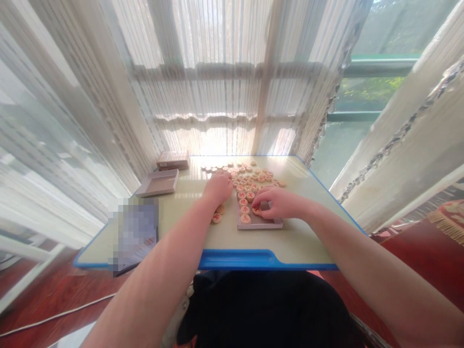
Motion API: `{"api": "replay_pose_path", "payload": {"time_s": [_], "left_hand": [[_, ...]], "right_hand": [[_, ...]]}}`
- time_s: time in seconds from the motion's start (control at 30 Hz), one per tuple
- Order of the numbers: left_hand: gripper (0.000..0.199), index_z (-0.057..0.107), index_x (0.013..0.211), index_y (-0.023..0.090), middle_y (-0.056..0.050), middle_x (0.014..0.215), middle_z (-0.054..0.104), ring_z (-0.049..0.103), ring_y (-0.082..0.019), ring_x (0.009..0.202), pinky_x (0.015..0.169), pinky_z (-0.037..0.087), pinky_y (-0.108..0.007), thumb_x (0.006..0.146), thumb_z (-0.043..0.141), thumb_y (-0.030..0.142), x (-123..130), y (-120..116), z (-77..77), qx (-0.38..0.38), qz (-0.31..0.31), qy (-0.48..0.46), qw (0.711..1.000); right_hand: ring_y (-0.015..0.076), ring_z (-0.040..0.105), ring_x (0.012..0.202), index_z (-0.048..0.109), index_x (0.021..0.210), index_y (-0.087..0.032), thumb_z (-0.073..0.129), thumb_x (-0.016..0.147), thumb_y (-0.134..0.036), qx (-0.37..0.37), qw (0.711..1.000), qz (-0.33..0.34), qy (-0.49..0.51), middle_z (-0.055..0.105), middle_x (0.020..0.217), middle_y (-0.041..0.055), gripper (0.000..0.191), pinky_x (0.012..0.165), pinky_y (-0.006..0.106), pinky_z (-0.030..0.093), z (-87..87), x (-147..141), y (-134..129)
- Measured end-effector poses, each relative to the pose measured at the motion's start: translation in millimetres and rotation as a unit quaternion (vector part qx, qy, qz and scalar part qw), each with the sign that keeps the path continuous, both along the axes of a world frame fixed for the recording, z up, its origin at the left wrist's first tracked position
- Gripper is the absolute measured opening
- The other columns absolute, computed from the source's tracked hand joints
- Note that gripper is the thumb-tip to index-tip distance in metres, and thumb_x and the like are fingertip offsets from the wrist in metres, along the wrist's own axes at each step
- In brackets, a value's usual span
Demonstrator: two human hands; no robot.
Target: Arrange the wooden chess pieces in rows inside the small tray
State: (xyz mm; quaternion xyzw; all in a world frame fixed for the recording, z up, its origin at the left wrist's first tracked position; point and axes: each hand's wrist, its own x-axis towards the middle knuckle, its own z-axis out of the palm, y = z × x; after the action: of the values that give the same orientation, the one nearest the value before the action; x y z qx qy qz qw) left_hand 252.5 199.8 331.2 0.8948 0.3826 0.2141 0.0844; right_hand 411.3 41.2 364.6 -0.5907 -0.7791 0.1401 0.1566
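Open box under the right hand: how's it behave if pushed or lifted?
The box looks thin-walled, like cardboard: probably light, slightly flexy. Visible discs bunch toward its left, so lifting may feel left-heavy. They lie flat and look loose; tilting would likely slide them, not roll them.

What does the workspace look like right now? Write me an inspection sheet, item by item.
Surface: pale table with a blue edge, sunlit at the far side.
Job's things: round pieces, many marked in red, lie in a shallow box and loose beyond it; a few loose ones lie left of it.
Clutter: second box, stacked boxes, and a pixelated item at the left edge, not identifiable.
Hands: right hand has fingertips around a piece in the shallow box; left hand is at the far pieces, grip unclear.
Cables: white cable on the floor, left.
Surroundings: sheer curtains, window, red floor.
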Motion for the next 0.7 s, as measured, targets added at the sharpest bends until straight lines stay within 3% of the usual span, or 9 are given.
{"api": "replay_pose_path", "payload": {"time_s": [0.3, 0.7], "left_hand": [[0.029, 0.062, 0.104, 0.018, -0.010, 0.108, 0.058, 0.055, -0.023, 0.101, 0.090, 0.045, -0.035, 0.085, 0.040, 0.022, 0.2, -0.9, -0.8, 0.012, -0.004, 0.019, 1.000], [0.027, 0.062, 0.102, 0.020, -0.010, 0.109, 0.057, 0.054, -0.025, 0.102, 0.090, 0.044, -0.036, 0.085, 0.043, 0.024, 0.8, -3.6, 3.9, 0.001, -0.002, 0.037, 0.999]], "right_hand": [[0.0164, 0.059, 0.080, 0.070, 0.083, -0.024, 0.061, 0.072, -0.025, 0.023, 1.000, -0.007, -0.009, 0.068, 0.084, 0.0007, 0.014, 0.075, 0.027, 0.044, -1.0, -1.1, 1.4], [0.0164, 0.060, 0.081, 0.073, 0.083, -0.024, 0.059, 0.076, -0.021, 0.054, 0.998, 0.009, 0.027, 0.066, 0.089, 0.0024, 0.015, 0.076, 0.027, 0.046, -9.8, -2.8, 6.6]]}}
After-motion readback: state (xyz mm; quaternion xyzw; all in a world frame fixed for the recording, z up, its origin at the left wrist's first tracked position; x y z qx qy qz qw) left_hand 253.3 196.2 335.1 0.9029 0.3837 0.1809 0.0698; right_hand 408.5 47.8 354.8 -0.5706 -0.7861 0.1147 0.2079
